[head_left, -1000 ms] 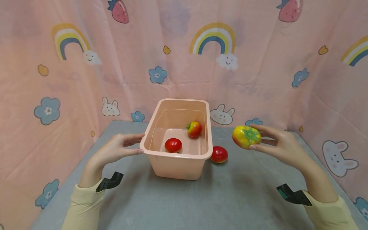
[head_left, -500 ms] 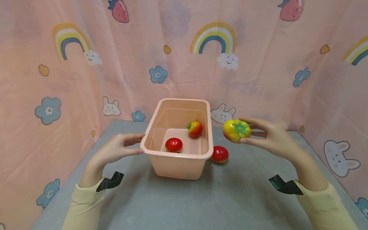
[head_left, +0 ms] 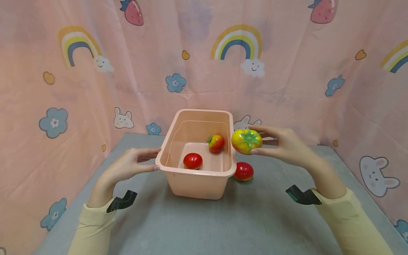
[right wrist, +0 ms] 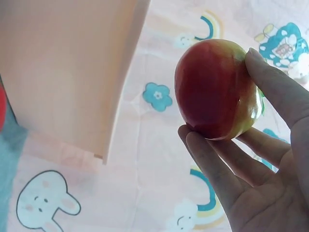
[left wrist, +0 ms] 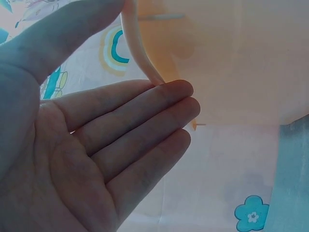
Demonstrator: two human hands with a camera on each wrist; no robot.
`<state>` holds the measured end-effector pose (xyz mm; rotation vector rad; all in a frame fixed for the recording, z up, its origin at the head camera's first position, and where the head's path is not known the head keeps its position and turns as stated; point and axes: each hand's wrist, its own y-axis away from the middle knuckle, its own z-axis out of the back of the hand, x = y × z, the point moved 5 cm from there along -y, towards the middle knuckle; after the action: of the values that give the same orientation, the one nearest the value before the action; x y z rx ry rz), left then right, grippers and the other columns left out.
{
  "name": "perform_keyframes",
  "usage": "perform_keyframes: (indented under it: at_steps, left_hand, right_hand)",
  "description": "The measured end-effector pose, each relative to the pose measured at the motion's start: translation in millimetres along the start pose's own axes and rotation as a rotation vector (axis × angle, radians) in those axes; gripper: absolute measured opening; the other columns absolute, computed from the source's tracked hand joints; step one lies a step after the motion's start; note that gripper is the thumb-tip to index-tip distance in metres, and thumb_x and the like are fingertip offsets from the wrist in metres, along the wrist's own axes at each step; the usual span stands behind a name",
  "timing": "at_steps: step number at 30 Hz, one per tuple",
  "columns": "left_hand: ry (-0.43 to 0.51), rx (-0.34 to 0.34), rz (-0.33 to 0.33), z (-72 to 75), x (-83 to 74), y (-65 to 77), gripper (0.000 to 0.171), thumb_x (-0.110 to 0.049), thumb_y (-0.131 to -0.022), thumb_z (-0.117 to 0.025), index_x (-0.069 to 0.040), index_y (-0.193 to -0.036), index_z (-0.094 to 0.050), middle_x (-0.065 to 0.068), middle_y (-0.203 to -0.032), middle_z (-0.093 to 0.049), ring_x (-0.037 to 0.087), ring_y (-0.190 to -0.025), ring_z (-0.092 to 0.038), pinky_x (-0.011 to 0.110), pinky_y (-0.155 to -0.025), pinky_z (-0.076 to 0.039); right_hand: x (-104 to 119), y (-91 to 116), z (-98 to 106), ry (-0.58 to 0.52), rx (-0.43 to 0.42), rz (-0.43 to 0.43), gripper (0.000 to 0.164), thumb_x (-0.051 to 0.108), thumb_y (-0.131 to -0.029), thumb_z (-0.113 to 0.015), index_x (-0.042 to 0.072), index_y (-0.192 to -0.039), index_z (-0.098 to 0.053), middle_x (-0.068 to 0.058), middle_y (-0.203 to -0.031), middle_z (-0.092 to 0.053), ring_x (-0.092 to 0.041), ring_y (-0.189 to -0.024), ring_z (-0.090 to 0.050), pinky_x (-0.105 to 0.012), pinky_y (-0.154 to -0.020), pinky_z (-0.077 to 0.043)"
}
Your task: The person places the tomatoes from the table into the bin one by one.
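A pink plastic basin (head_left: 196, 184) stands on the grey table, tilted toward the camera. Straight fingers and thumb of my left hand (head_left: 127, 164) touch its left rim from outside; the left wrist view shows the flat palm of this hand (left wrist: 96, 140). My right hand (head_left: 283, 145) holds a yellow and red tomato (head_left: 247, 141) with a green star-shaped calyx, just beside the basin's right rim. In the right wrist view, thumb and fingertips pinch this tomato (right wrist: 210, 89), its red side showing. Inside the basin lie a red tomato (head_left: 192, 161) and a red-orange tomato (head_left: 216, 143) with green leaves.
Another red tomato (head_left: 243, 171) rests on the grey table (head_left: 204, 226), against the basin's right side and partly hidden by it. A pink patterned curtain (head_left: 197, 71) hangs behind and on both sides of the table.
My right hand has moved left with the yellow and red tomato, from well right of the basin up to its right rim. The left hand and the basin have stayed in place.
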<state>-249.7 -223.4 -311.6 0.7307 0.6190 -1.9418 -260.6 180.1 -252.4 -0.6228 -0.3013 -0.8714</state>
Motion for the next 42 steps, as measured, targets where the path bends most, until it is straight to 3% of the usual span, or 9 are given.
perform_keyframes:
  at_steps: [12, 21, 27, 42]
  left_hand:
    - [0.001, -0.001, 0.012, 0.7, -2.2, -0.1, 0.066, -0.042, -0.08, -0.074, -0.014, -0.137, -0.052, 0.002, -0.135, -0.057, 0.021, -0.122, -0.056, 0.045, -0.099, -0.048]
    - [-0.015, -0.003, 0.0, -1.1, -2.1, -2.6, 0.066, -0.042, -0.081, -0.073, -0.013, -0.136, -0.053, 0.004, -0.135, -0.056, 0.024, -0.122, -0.056, 0.044, -0.098, -0.049]
    - [-0.017, 0.0, -0.001, -1.6, -2.9, -3.6, 0.066, -0.041, -0.081, -0.074, -0.013, -0.136, -0.053, 0.005, -0.135, -0.056, 0.025, -0.122, -0.056, 0.045, -0.098, -0.049]
    - [-0.023, -0.007, 0.0, -0.4, 0.9, -1.1, 0.066, -0.04, -0.081, -0.074, -0.012, -0.136, -0.053, 0.005, -0.135, -0.056, 0.025, -0.122, -0.056, 0.046, -0.1, -0.047]
  right_hand:
    - [9, -24, -13, -0.066, 0.071, 0.066, 0.061, 0.029, -0.079, -0.078, 0.014, -0.133, -0.054, -0.008, -0.126, -0.06, -0.025, -0.108, -0.062, -0.038, -0.084, -0.057]
    - [12, -44, -23, -0.065, 0.106, 0.069, 0.063, 0.032, -0.078, -0.078, 0.012, -0.132, -0.054, -0.008, -0.125, -0.06, -0.025, -0.109, -0.062, -0.036, -0.084, -0.056]
    - [14, -54, -28, -0.077, 0.131, 0.084, 0.06, 0.028, -0.08, -0.077, 0.01, -0.133, -0.054, -0.011, -0.129, -0.059, -0.027, -0.11, -0.063, -0.041, -0.085, -0.056]
    - [3, -48, -30, -0.143, 0.125, 0.022, 0.058, 0.029, -0.082, -0.075, 0.012, -0.133, -0.054, -0.011, -0.13, -0.059, -0.028, -0.11, -0.063, -0.038, -0.083, -0.056]
